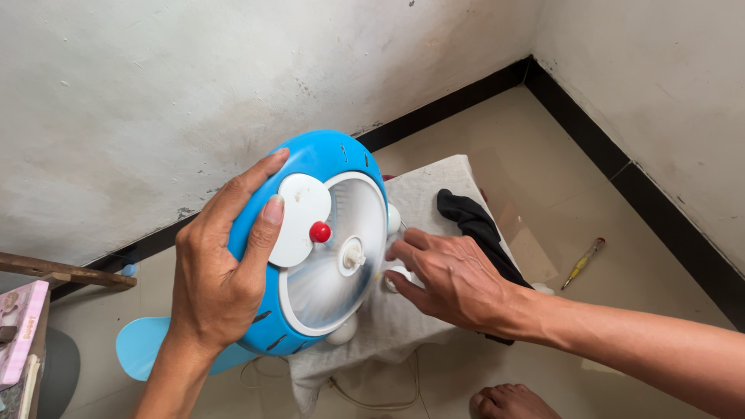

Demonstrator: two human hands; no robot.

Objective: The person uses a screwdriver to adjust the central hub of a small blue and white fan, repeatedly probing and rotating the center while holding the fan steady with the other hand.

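Fan (310, 248), blue w/ white front, is sitting tilted on its side on a grey cloth (434, 202) over a low stand in the room corner, and you're gripping it w/ your left hand (217, 271): palm wrapped over the blue rim, thumb lying on the white round piece by the red knob (320, 231). Your right hand (454, 279) is reaching in at the fan's edge, fingers curled and pinched near a small white part just beside the hub (353, 256); can't tell if they're actually holding anything, it's hidden under the fingertips. A black rag (473, 221) is lying on the cloth behind your right hand, and a yellow screwdriver (582, 264) is lying on the floor well apart, to the right. Judging by this, you're working something small at the rim, so keep the left grip firm and the body pressed into the cloth so it isn't rocking, keep the thumb off the red knob, and work over the cloth, not the floor, so any small bit isn't rolling away.
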